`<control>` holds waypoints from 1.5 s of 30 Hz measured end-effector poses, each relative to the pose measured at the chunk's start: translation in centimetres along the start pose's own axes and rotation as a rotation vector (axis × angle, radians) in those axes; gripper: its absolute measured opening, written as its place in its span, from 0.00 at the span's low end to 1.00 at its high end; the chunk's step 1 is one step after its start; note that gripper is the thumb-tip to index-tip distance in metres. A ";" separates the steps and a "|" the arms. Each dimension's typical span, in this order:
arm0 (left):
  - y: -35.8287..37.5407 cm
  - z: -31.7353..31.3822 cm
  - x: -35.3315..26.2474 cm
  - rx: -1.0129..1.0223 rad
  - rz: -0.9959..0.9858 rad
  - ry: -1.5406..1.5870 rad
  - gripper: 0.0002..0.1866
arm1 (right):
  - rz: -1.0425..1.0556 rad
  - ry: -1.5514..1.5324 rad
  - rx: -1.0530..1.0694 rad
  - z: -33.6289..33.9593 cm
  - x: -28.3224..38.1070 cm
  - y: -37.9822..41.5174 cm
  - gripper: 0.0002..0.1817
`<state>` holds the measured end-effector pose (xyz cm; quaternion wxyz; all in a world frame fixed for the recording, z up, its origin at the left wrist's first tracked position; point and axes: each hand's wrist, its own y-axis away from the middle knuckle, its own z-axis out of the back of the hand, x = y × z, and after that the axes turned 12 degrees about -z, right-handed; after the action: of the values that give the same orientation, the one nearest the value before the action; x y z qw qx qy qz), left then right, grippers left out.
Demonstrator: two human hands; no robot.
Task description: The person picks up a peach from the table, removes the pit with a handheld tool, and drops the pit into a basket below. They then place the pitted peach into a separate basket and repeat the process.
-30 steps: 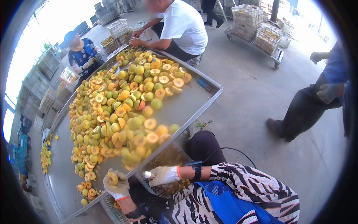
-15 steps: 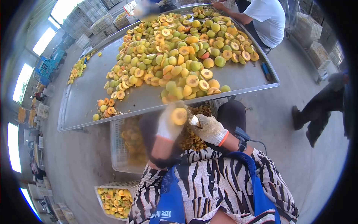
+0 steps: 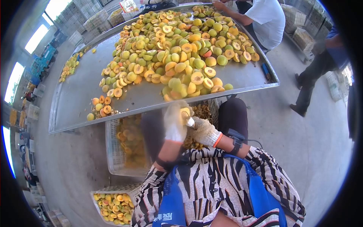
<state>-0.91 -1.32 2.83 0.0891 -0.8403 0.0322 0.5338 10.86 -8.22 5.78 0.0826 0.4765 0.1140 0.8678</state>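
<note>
Two-handed, holds a cut fruit in the left hand and a small pale tool in the right hand, both in knitted gloves with orange cuffs. Has the left hand curled round the fruit, blurred, with too little detail to tell each finger's place. Has the right hand closed on the tool, with the pale end pointing at the fruit; cannot tell whether touching it. Keeps both hands close together, just off the near rim of the metal bench.

On the bench, can see a broad heap of fruit, yellow, green and orange, many halved, some whole, and reaching the near rim in front of the hands. Near the left part of the heap, can see a small cluster of fruit with loose bits about it, and farther left, a scatter of yellow-green pieces. Toward the right rim, can make out a blue-handled tool.

Below the near rim, left of the hands, can see a pale crate holding blurred fruit; under the hands, another container of cut pieces. On the floor at near left, can see a filled crate. At the far right side of the bench, can see a person in a white shirt; well apart to the right, a person in dark trousers
</note>
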 end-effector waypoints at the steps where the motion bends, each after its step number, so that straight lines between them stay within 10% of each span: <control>1: 0.1 -0.1 -0.1 -0.042 0.015 0.113 0.13 | -0.034 -0.004 0.023 0.1 0.6 0.0 0.15; 6: -1.2 0.4 -3.0 -0.091 0.413 0.231 0.14 | -0.145 0.011 0.093 -0.5 1.0 -0.2 0.13; 11: -0.9 3.0 0.4 0.075 0.052 0.084 0.16 | -0.052 -0.031 0.081 -2.3 -0.4 -1.7 0.13; 15: -1.9 2.1 -1.6 -0.018 0.356 0.103 0.16 | -0.034 -0.137 0.069 -2.7 -1.2 -1.9 0.13; 20: -1.9 4.2 -0.5 0.047 0.284 0.501 0.15 | -0.133 -0.141 0.090 -2.5 -1.1 -2.0 0.13; 27: -1.7 3.3 1.8 -0.016 0.023 -0.010 0.16 | -0.111 -0.119 0.052 -3.6 -2.3 -2.1 0.14; 45: -2.7 1.4 -0.2 0.169 0.074 -0.003 0.17 | -0.202 -0.337 0.355 0.6 0.4 -2.5 0.14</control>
<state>-1.80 1.61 2.76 0.1399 -0.8272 0.1083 0.5333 11.22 -5.68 5.74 0.1017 0.6076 0.2962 0.7299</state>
